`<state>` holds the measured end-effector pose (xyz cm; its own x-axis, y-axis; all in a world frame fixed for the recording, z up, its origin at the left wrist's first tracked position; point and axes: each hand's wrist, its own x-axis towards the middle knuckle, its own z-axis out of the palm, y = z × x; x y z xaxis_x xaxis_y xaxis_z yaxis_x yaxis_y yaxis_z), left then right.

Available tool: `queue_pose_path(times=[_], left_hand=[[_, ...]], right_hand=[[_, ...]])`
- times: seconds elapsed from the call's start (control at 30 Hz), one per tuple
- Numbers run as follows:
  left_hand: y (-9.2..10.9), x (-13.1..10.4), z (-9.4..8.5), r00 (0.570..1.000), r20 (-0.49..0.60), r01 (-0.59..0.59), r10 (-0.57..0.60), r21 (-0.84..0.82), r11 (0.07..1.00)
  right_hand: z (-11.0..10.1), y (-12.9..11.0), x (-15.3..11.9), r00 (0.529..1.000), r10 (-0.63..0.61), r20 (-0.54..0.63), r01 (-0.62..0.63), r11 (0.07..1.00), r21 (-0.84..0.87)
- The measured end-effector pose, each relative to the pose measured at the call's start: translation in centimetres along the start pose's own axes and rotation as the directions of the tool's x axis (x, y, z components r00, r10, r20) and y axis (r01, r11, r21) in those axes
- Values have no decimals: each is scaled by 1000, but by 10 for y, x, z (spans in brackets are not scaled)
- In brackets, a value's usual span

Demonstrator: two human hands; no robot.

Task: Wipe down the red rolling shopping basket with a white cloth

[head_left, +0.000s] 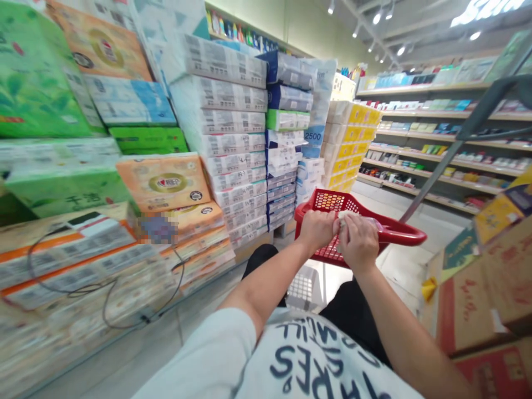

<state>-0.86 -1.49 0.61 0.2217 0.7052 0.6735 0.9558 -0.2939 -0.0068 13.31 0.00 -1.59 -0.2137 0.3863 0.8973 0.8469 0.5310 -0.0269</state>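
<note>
Both my hands are at the near side of a red plastic shopping basket cart (399, 233), close together. My left hand (319, 230) has its fingers curled at the basket's rim; what lies inside them is hidden. Beside it on the right, my right hand (359, 239) is closed over a small crumpled whitish thing (343, 215), which also lies against the left hand's fingertips. The basket's perforated far wall shows beyond my hands, and little of its inside is visible.
Stacked tissue packs (233, 144) rise on the left, with a black cable (83, 288) over the nearer ones. Cardboard boxes (469, 310) stand at the right. Stocked shelves (432, 136) and a grey slanted metal bar (440, 169) are ahead.
</note>
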Motion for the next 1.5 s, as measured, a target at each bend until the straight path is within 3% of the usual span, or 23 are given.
queue_pose_path(times=[0.2,0.37,0.43,0.63,0.87,1.07,1.27,1.43,1.5], left_hand=[[1,1,2,1000,-11,-6,6,14,1000],[1,2,3,1000,2,-3,3,7,1000],[1,1,2,1000,-3,-4,4,12,1000],[0,0,-1,1000,19,-12,12,2,1000],[-1,0,-1,1000,5,-17,17,-1,1000],[-1,3,1,1000,1,-21,21,22,1000],[4,3,0,1000,-3,-15,15,33,999],[2,4,0,1000,18,-17,16,32,999],[1,4,1,1000,15,-26,25,34,999]], right_hand=[[-3,4,21,984,67,165,-63,998,-30],[-1,3,7,1000,31,4,-30,999,-36],[-2,3,2,1000,6,-8,-6,1000,-26],[-5,10,29,964,138,229,-112,986,-121],[-3,4,0,1000,-1,-6,1,999,-32],[0,12,15,993,46,104,-42,998,-40],[-4,10,-5,999,-8,-45,6,999,-52],[-5,13,11,993,66,96,-61,996,-60],[-3,14,15,989,107,102,-101,993,-65]])
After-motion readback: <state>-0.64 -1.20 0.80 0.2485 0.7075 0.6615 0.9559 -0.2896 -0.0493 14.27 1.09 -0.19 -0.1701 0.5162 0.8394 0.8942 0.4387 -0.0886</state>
